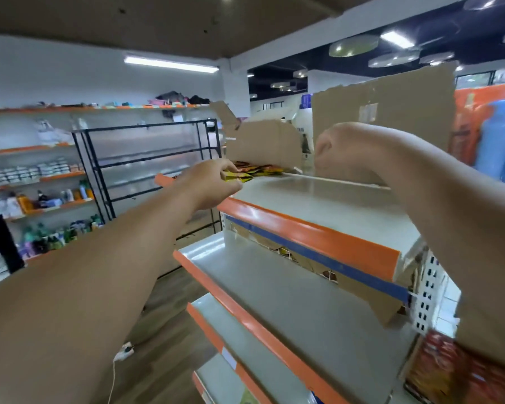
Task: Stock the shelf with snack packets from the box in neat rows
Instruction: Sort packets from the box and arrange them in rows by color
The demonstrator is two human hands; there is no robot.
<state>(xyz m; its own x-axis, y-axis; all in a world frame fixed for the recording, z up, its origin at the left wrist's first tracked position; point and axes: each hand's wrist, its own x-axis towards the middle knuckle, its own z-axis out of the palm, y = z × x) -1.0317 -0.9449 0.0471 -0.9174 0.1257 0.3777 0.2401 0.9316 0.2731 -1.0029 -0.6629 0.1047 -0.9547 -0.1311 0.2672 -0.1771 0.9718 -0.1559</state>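
Observation:
A white shelf unit with orange front strips (312, 231) stands before me. On its top board lie several yellow and orange snack packets (257, 170) at the far left end. My left hand (213, 185) reaches up and grips the nearest packets. A torn cardboard box (385, 106) stands on the top board behind them, one flap (263, 144) hanging over the packets. My right hand (347, 153) is raised in front of the box with fingers curled; whether it holds anything is hidden. More cardboard (362, 287) lies under the top board.
Lower white shelf boards (274, 290) step down below. Red snack packets (449, 371) sit at the bottom right. A black wire rack (146, 167) and wall shelves with bottles (41, 193) stand to the left over wood floor. A white cable (123, 354) dangles below my left arm.

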